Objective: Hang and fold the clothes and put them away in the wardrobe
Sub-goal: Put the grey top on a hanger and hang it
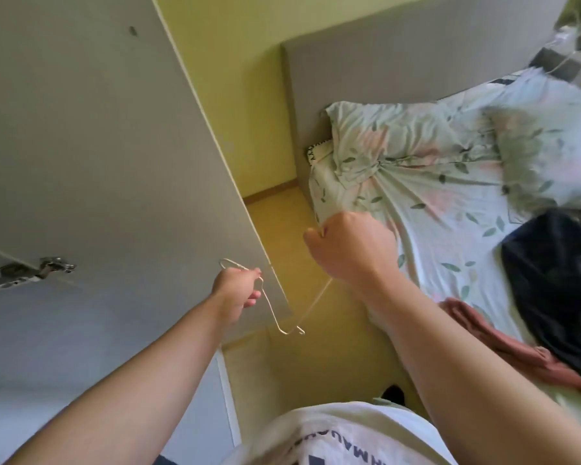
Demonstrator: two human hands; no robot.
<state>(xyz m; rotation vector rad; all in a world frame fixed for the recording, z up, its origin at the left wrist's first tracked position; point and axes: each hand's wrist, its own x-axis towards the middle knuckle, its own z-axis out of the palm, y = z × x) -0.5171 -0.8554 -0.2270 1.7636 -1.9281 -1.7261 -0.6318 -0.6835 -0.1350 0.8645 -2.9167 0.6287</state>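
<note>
Hanging in the air between two raised hands, a thin pale wire clothes hanger is held just in front of the free edge of a tall grey wardrobe door. The hanger is made of one slim bent wire: a small rounded hook shows above the left hand, a straight shoulder slopes down from it to a sharp notched corner, and from there a long straight bar rises toward the right hand. No garment is carried on it. The neck of the hanger is pinched by the curled fingers of the left hand, just below the hook. The right hand is closed into a fist; the wire is seen to run in beneath its wrist and to show again beside the thumb, so the far end is gripped there.

A metal hinge is fixed to the inner face of the door. To the right, a bed with a pale floral sheet is set against a grey padded headboard, with a matching floral pillow at its head. A crumpled dark navy garment is spread on the sheet, and a rust-pink garment is bunched just beside it, near the bed's edge. A yellow floor is seen between bed and wardrobe.
</note>
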